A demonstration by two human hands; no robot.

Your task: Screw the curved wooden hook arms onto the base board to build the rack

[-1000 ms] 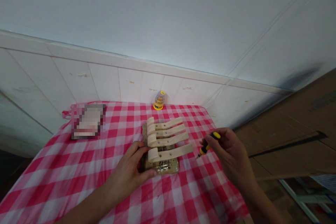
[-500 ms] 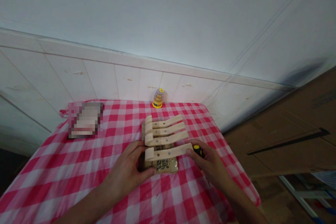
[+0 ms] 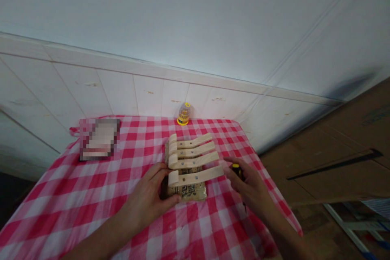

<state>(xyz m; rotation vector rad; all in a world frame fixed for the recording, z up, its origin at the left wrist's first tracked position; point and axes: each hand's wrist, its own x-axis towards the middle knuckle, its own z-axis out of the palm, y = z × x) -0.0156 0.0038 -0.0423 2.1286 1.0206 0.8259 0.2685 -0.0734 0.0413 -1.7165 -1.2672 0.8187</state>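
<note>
Several pale wooden strips (image 3: pixel 195 177), each with a curled left end and two screw heads, lie side by side across a brown block (image 3: pixel 191 193) wrapped in shiny, printed packaging. My left hand (image 3: pixel 149 191) grips the block's near left corner, thumb along the front edge and fingers by the curled end of the nearest strip. Just off that strip's right end is my right hand (image 3: pixel 243 180), closed around a yellow and black screwdriver (image 3: pixel 236 167). Its shaft points down below the palm, and most of the handle is hidden.
A yellow-based clear container of bits (image 3: pixel 183 114) stands at the table's back edge by the white panelled wall (image 3: pixel 149 93). A blurred-out flat object (image 3: pixel 100 138) lies at the left on the red checked cloth (image 3: pixel 143 126). Cardboard boxes (image 3: pixel 341 158) stand at the right.
My right hand moved left to the nearest strip's end, turning the screwdriver in its grip, then drew back slightly right. My left hand stayed on the block.
</note>
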